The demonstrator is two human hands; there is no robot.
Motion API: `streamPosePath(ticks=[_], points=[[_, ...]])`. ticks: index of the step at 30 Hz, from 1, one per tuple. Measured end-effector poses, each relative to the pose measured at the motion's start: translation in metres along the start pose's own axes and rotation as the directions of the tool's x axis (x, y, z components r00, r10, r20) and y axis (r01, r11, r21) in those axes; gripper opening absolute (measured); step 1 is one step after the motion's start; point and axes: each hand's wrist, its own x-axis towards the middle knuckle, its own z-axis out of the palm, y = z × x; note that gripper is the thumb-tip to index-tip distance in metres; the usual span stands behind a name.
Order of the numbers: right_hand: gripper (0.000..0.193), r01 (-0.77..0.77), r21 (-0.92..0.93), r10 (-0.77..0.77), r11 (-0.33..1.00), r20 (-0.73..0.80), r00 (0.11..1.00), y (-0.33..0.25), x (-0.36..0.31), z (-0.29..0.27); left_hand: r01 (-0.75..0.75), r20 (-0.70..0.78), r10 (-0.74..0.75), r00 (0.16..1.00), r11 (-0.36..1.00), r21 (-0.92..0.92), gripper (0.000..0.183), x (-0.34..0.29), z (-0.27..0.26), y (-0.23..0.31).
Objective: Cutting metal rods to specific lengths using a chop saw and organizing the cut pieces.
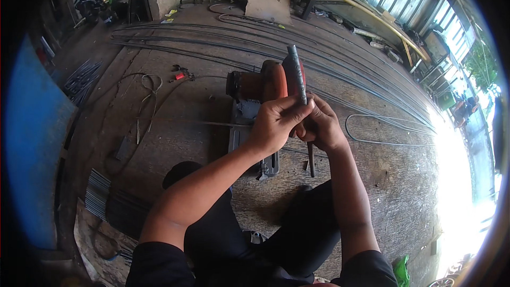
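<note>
Both my hands are closed round a short, ribbed steel rod [297, 72], held upright in front of me. My left hand [276, 122] grips it with the thumb across its front. Against it, fingers curled round the same spot, is my right hand [324, 125]. Below the hands a dark rod end [312, 162] sticks out; whether it belongs to the same rod I cannot tell. Just behind the hands stands an orange cut-off saw [273, 79] on a dark metal base [237, 133]. My hands and the rod hide part of the saw's right side.
Long bent steel bars [340, 66] lie across the worn wooden floor [393, 175]. Bundled short rods [97, 194] rest at the left, near a blue panel [29, 143]. A looped cord [151, 87] and a small red object [179, 76] lie left of the saw.
</note>
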Motion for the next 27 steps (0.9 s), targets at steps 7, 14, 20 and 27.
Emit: streamPosePath(ticks=[7,14,20,27], points=[[0.031,0.011,0.116,-0.011,0.993,-0.003,1.0,0.006,-0.004,0.0,0.085,0.006,-0.085,0.996,0.996,-0.03,0.026,-0.003,0.003,0.005],[0.029,0.051,0.149,-0.062,0.988,0.075,0.995,0.012,-0.005,-0.011,0.081,0.009,-0.081,0.997,0.996,0.029,0.027,-0.005,0.005,0.001],[0.029,0.112,0.103,-0.117,0.988,0.042,0.992,0.009,-0.006,-0.007,0.072,0.056,-0.073,0.996,0.997,0.013,0.025,-0.006,0.003,0.001],[0.029,0.138,0.12,-0.146,0.983,0.057,0.988,0.015,-0.006,-0.009,0.112,0.033,-0.112,0.993,0.994,0.002,0.021,-0.009,0.002,0.0]])
